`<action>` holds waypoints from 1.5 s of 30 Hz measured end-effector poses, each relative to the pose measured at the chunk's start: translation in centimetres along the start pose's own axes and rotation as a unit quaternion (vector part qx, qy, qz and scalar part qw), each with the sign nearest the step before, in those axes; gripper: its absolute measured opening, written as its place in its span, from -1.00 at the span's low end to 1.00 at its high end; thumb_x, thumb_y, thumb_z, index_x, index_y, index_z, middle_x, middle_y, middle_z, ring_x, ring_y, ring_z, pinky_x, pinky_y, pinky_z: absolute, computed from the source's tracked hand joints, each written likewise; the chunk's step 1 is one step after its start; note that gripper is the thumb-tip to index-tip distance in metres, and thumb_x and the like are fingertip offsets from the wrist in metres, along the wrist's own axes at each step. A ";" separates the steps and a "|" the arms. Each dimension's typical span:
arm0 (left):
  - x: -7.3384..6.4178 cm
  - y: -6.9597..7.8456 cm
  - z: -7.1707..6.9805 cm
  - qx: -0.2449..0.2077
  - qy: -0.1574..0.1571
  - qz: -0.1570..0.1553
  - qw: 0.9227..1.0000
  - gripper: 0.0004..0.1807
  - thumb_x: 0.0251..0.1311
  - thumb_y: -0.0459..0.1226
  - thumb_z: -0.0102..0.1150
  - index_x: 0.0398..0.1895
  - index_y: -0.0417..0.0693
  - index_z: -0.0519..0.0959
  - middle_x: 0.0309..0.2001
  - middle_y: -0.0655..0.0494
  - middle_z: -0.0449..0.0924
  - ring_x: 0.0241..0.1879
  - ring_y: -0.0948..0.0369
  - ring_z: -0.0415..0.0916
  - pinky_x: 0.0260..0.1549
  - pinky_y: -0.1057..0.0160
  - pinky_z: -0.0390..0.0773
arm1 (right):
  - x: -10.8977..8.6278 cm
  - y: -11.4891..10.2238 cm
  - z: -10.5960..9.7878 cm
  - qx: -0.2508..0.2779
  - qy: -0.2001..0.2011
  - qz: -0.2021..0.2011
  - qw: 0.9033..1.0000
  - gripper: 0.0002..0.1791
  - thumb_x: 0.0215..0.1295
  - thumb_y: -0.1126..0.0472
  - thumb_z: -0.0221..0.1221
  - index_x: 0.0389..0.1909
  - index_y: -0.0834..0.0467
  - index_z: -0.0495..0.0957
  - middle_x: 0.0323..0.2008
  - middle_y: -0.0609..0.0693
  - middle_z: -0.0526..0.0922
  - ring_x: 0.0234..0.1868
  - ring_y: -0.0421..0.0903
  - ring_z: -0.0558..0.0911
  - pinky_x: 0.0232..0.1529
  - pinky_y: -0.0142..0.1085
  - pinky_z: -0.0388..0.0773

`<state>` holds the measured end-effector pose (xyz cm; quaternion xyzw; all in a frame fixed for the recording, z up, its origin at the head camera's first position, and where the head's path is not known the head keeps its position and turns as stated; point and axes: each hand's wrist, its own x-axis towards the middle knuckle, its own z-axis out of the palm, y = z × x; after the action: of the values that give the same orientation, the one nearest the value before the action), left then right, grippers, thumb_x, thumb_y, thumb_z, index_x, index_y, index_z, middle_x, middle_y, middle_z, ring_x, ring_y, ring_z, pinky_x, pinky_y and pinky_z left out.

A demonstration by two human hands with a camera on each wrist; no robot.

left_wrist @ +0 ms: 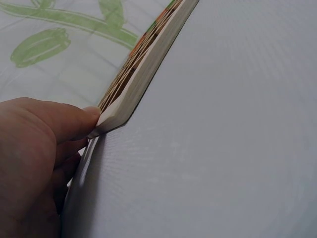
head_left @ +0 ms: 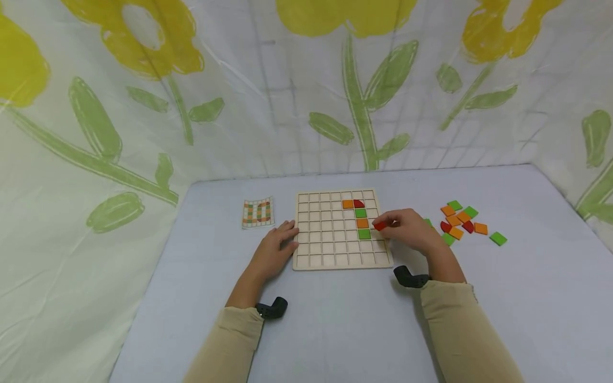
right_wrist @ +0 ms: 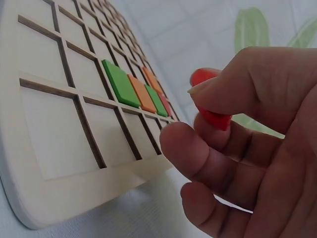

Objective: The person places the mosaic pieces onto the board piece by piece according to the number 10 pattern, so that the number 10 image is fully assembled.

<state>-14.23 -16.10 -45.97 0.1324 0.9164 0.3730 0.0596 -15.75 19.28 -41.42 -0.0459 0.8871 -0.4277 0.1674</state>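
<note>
My right hand [head_left: 409,229] pinches a red tile [right_wrist: 217,119] between thumb and forefinger, just above the right edge of a wooden grid board [head_left: 328,248]. Against the board's left edge rests my left hand [head_left: 270,252], its fingers loosely extended; the left wrist view shows the thumb [left_wrist: 74,120] touching a corner. Toward the board's right side, an orange tile [head_left: 347,204] and a red quarter-round tile [head_left: 358,204] lie in one row. Below the red one run a green tile [head_left: 361,213], an orange tile [head_left: 362,223] and another green tile [head_left: 364,234].
A small printed pattern card [head_left: 257,213] lies left of the board. Right of my right hand, several loose green, orange and red tiles [head_left: 453,219] are scattered on the pale table [head_left: 330,319]. A cloth with painted flowers [head_left: 230,143] hangs behind.
</note>
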 end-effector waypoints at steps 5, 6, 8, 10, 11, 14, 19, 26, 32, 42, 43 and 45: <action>0.1 0.0 -0.1 0.001 0.001 0.008 1.000 -0.53 0.40 -0.17 0.10 0.34 -0.03 0.45 0.48 0.18 0.22 0.53 0.19 0.02 0.55 0.08 -0.09 | 0.0 -0.2 0.2 -0.002 -0.002 -0.005 1.000 -0.71 0.26 0.21 0.23 0.01 0.07 0.65 -0.06 0.10 0.62 -0.05 0.05 0.49 -0.16 -0.30 0.56; 0.1 0.1 -0.1 0.001 0.002 0.010 1.000 -0.53 0.40 -0.17 0.10 0.34 -0.04 0.46 0.48 0.17 0.22 0.53 0.18 0.03 0.55 0.07 -0.08 | 0.1 -0.2 0.2 -0.002 -0.001 -0.006 1.000 -0.70 0.24 0.22 0.25 0.00 0.07 0.64 -0.10 0.09 0.61 -0.06 0.04 0.49 -0.17 -0.30 0.55; 0.1 0.1 -0.2 0.000 0.001 0.009 1.000 -0.53 0.40 -0.17 0.10 0.34 -0.04 0.45 0.48 0.17 0.22 0.52 0.18 0.03 0.55 0.06 -0.08 | 0.2 -0.3 0.4 0.001 -0.004 -0.007 1.000 -0.71 0.21 0.23 0.29 -0.03 0.07 0.63 -0.16 0.07 0.59 -0.08 0.03 0.49 -0.17 -0.29 0.54; 0.1 0.0 -0.2 0.002 0.001 0.007 1.000 -0.53 0.40 -0.17 0.10 0.34 -0.03 0.45 0.49 0.18 0.21 0.53 0.19 0.03 0.55 0.07 -0.08 | 0.4 -0.2 0.6 0.001 -0.008 -0.010 1.000 -0.75 0.17 0.23 0.33 -0.11 0.08 0.63 -0.23 0.05 0.61 -0.14 0.01 0.51 -0.18 -0.28 0.53; 0.1 0.0 -0.2 0.002 0.002 0.006 1.000 -0.53 0.40 -0.17 0.10 0.34 -0.03 0.45 0.49 0.18 0.21 0.53 0.19 0.03 0.55 0.07 -0.08 | 0.5 -0.2 0.7 -0.001 -0.011 -0.011 1.000 -0.77 0.16 0.22 0.35 -0.14 0.08 0.64 -0.24 0.03 0.63 -0.15 0.01 0.51 -0.18 -0.27 0.52; 0.0 0.0 -0.1 0.002 0.002 0.004 1.000 -0.53 0.41 -0.17 0.10 0.34 -0.03 0.45 0.49 0.19 0.21 0.53 0.19 0.02 0.55 0.06 -0.09 | 0.6 -0.2 1.1 -0.018 -0.026 -0.016 0.999 -0.81 0.14 0.18 0.38 -0.21 0.06 0.70 -0.24 0.01 0.67 -0.16 -0.01 0.51 -0.21 -0.27 0.50; 0.0 0.1 -0.1 0.002 0.003 0.003 1.000 -0.53 0.40 -0.17 0.11 0.34 -0.02 0.46 0.49 0.19 0.21 0.53 0.19 0.02 0.55 0.07 -0.09 | 0.8 -0.4 1.8 -0.048 -0.059 -0.029 0.997 -0.81 0.20 0.16 0.33 -0.17 0.01 0.75 -0.15 -0.05 0.70 -0.15 -0.04 0.49 -0.20 -0.29 0.48; 0.1 0.1 -0.1 0.003 0.002 0.005 1.000 -0.53 0.40 -0.17 0.11 0.34 -0.03 0.46 0.49 0.19 0.21 0.53 0.19 0.02 0.55 0.08 -0.09 | 1.0 -0.9 2.5 -0.061 -0.040 -0.039 0.997 -0.84 0.14 0.13 0.40 -0.25 0.03 0.70 -0.39 -0.03 0.60 -0.32 -0.05 0.48 -0.32 -0.28 0.44; 0.3 0.1 -0.1 0.002 -0.001 0.005 1.000 -0.53 0.41 -0.17 0.10 0.34 -0.02 0.45 0.49 0.20 0.21 0.53 0.21 0.01 0.55 0.10 -0.10 | 1.0 -0.9 2.7 -0.075 -0.033 -0.044 0.996 -0.88 0.17 0.09 0.39 -0.28 -0.03 0.76 -0.20 -0.06 0.69 -0.16 -0.05 0.51 -0.18 -0.27 0.48; 0.3 0.0 0.0 0.003 0.000 0.004 1.000 -0.53 0.40 -0.17 0.11 0.34 -0.02 0.46 0.48 0.21 0.21 0.52 0.21 0.02 0.55 0.10 -0.09 | 1.0 -0.7 3.1 -0.092 -0.030 -0.062 0.993 -0.91 0.19 0.09 0.38 -0.30 -0.04 0.77 -0.23 -0.10 0.70 -0.15 -0.07 0.53 -0.15 -0.26 0.48; 0.2 0.0 0.0 0.003 0.000 0.003 1.000 -0.53 0.40 -0.17 0.11 0.34 -0.02 0.46 0.48 0.21 0.21 0.52 0.21 0.02 0.55 0.10 -0.09 | 1.0 -0.7 3.2 -0.091 -0.030 -0.056 0.994 -0.92 0.18 0.08 0.38 -0.33 -0.05 0.76 -0.24 -0.10 0.71 -0.16 -0.08 0.53 -0.16 -0.27 0.48; 0.2 0.0 0.0 0.002 0.000 0.001 1.000 -0.53 0.40 -0.17 0.11 0.34 -0.02 0.46 0.48 0.21 0.21 0.52 0.21 0.02 0.55 0.10 -0.09 | 0.9 -0.7 3.3 -0.087 -0.031 -0.045 0.995 -0.94 0.18 0.07 0.38 -0.36 -0.06 0.75 -0.26 -0.11 0.72 -0.18 -0.08 0.53 -0.17 -0.27 0.47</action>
<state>-14.42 -16.03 -46.02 0.1337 0.9171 0.3709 0.0590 -15.59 16.19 -42.98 -0.1138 0.9123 -0.3543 0.1711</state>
